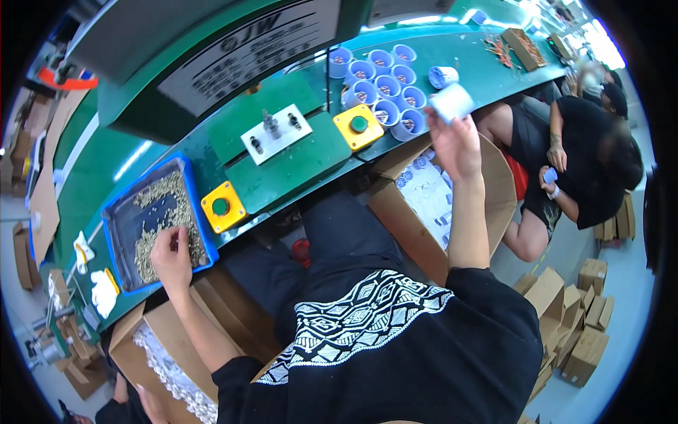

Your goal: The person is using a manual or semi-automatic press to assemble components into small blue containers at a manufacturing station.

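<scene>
My left hand (pixel 171 258) is over the near edge of a blue tray (pixel 206 240) of small metal parts (pixel 152 233). Its fingers are curled together; whatever they pinch is too small to make out. My right hand (pixel 459 145) is raised at the right, gripping a pale cup (pixel 453 103) that is tilted and blurred. Just beyond it another pale blue cup (pixel 443 76) lies on its side on the green bench (pixel 487 85). Several light blue cups (pixel 387 86) with copper-coloured pieces inside stand grouped left of that hand.
A green press base holds a metal plate (pixel 276 134) with pins, between two yellow button boxes (pixel 358 127). An open carton (pixel 395 219) of white parts stands below my right arm, another carton (pixel 169 353) below my left. A co-worker (pixel 593 148) sits at the right, holding a small cup.
</scene>
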{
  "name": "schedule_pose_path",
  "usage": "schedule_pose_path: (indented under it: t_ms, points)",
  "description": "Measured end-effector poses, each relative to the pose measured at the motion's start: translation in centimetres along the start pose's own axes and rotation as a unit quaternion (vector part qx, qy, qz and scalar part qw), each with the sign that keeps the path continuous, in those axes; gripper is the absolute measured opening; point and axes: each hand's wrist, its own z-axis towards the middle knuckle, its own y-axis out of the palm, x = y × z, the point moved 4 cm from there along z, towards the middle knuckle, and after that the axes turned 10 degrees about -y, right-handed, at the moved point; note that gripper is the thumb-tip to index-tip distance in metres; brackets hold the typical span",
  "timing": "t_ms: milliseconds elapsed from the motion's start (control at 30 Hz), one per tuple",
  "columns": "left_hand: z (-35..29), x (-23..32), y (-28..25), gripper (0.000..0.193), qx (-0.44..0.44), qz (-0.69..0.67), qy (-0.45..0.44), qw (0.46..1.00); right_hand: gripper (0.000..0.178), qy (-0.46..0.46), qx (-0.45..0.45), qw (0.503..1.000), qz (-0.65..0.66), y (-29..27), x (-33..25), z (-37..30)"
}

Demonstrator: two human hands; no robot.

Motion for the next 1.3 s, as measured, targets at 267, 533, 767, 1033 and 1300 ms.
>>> schedule_pose_path:
  t_ms: [267,533,767,1033,1300]
  points:
    - [-0.2,0.9,0.0,0.014,0.01,-0.023,0.006,1.0,0.069,-0.28,-0.239,0.836,-0.408,22.2,5.6,-1.7]
    - [-0.2,0.7,0.1,0.015,-0.01,-0.028,-0.002,1.0,0.063,-0.307,-0.193,0.817,-0.447,22.5,8.0,-1.8]
    - [0.0,0.9,0.0,0.015,-0.01,-0.019,-0.004,1.0,0.066,-0.326,-0.164,0.803,-0.471,22.4,8.1,-1.7]
    - [0.0,0.4,0.3,0.015,0.0,-0.029,-0.011,1.0,0.068,-0.188,-0.256,0.758,-0.57,21.9,6.2,-1.2]
    - [0.1,1.4,0.2,0.015,-0.016,-0.011,0.002,1.0,0.042,-0.299,0.122,0.503,-0.801,-2.6,-1.8,3.6]
